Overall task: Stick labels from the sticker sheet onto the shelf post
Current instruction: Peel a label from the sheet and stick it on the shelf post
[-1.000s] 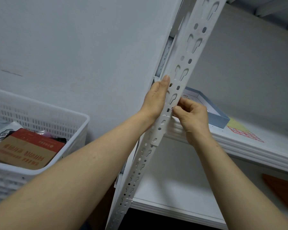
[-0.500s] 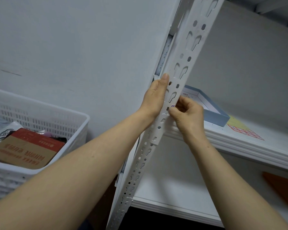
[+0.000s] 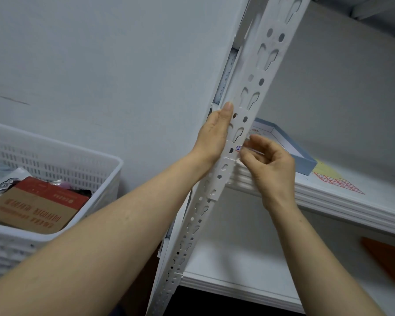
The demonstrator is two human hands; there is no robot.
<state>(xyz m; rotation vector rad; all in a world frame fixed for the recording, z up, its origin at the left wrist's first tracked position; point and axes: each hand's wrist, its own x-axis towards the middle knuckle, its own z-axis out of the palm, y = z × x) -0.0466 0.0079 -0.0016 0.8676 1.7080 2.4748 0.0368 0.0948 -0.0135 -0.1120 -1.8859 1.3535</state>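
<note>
A white perforated shelf post (image 3: 255, 87) runs slantwise from top right to bottom centre. My left hand (image 3: 214, 133) lies flat against its left side, fingers straight and pointing up. My right hand (image 3: 269, 160) is just right of the post with thumb and fingers curled at its edge. A small white label (image 3: 238, 148) with red and blue marks sits on the post at my right thumb tip. Whether my fingers still pinch it I cannot tell. The sticker sheet (image 3: 338, 182), yellow with a red grid, lies on the middle shelf at right.
A shallow blue-edged box (image 3: 303, 160) sits on the white middle shelf (image 3: 351, 208) behind my right hand. A white plastic basket (image 3: 55, 160) holding a red-brown carton and bags stands at left. A lower shelf (image 3: 237, 270) and an orange object (image 3: 390, 258) are at lower right.
My right hand has drawn slightly right and down from the post, uncovering the label on its edge. My left hand has stayed flat against the post.
</note>
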